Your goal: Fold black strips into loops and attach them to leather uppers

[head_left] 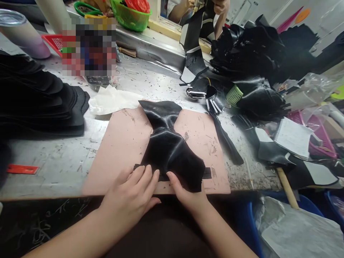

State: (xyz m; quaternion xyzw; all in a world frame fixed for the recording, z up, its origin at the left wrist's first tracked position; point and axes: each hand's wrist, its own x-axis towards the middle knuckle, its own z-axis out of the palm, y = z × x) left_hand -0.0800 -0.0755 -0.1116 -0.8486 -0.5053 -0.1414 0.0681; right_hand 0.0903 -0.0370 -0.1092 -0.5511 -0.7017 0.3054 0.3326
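Note:
A shiny black leather-like piece (pixel 172 148), narrow at the waist and wide at both ends, lies on a pink board (pixel 120 143) at the table's front edge. My left hand (pixel 134 191) rests its fingers, stretched out, along the piece's lower left edge; its thumb is apart and below. My right hand (pixel 189 193) grips the lower right edge, thumb on top and the other fingers hidden beneath. Dark layered strips (pixel 207 173) stick out from under the piece on the right.
Stacked black pieces (pixel 40 104) stand on the left, near a red strip (pixel 23 168). White sheets (pixel 115 100) lie behind the board. More black pieces (pixel 247 50), a green perforated cup (pixel 234 95) and a spiral notebook (pixel 292 138) are on the right. Another person's hands (pixel 221 6) show at the back.

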